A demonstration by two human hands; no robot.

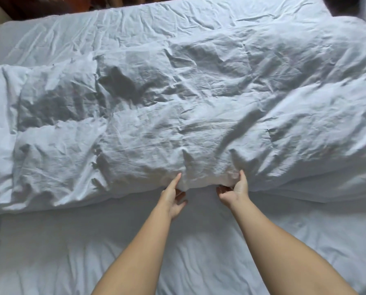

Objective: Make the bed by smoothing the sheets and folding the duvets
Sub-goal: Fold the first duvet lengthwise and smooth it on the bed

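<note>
Crumpled white cotton duvet (178, 107) lies in a long band from 9 to 3 o'clock across the smooth white bed sheet (199, 241). Left hand (172, 198) pinches its near edge at 6, thumb on top, fingers curled under. Right hand (234, 191) grips likewise, just beside. I'd spread both grips wider before folding, so the edge lifts evenly.

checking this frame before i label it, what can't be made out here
- Head view: fingertips of the left hand and right hand are hidden under the duvet edge.
- Sheet beneath the duvet is covered.
- Dark furniture beyond the bed is cut off by the top edge.
</note>
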